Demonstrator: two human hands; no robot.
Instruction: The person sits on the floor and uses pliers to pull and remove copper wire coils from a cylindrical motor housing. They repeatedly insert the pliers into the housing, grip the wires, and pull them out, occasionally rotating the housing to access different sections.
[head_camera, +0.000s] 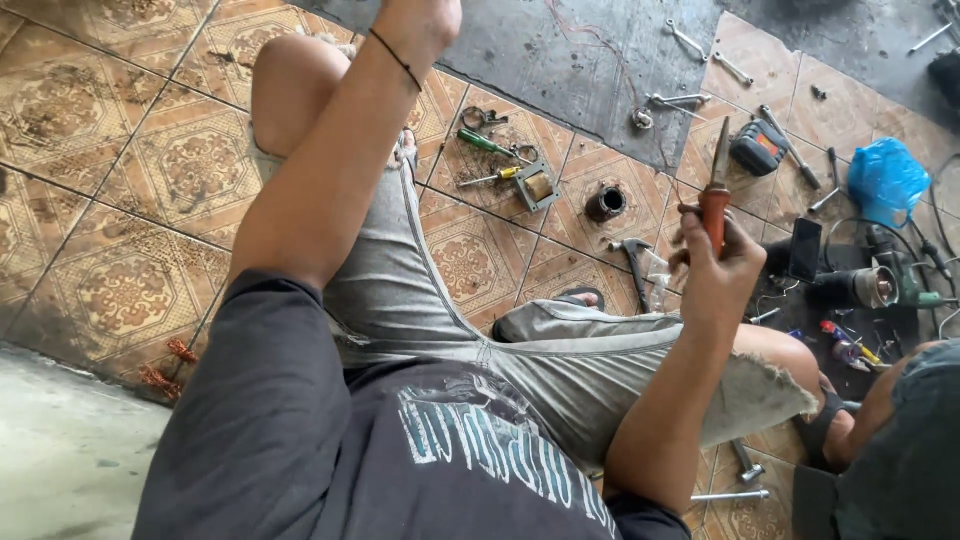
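On the right side of the scene, the right hand (722, 262) is closed tight around the red handle of a pair of pliers (717, 190), and the metal tip points up toward the far side. Thin brown wire (688, 232) is bunched at the fingers, but it is too fine to see how it sits. The left hand (420, 18) is lifted high at the far edge and is cut off by the top of the view, so I cannot tell if it is open or closed. A black band (396, 58) goes around that wrist. Far right, a blue plastic bag (885, 180) lies on the tiled floor (120, 180); what is inside it cannot be seen. Near the middle, a small square metal frame (538, 186) has something tan-coloured in it, just beside a yellow screwdriver (492, 178) and a green screwdriver (486, 143). A hammer (634, 262) lies near the pliers. Another person's arm (880, 410) shows at the near right, partly cut off.
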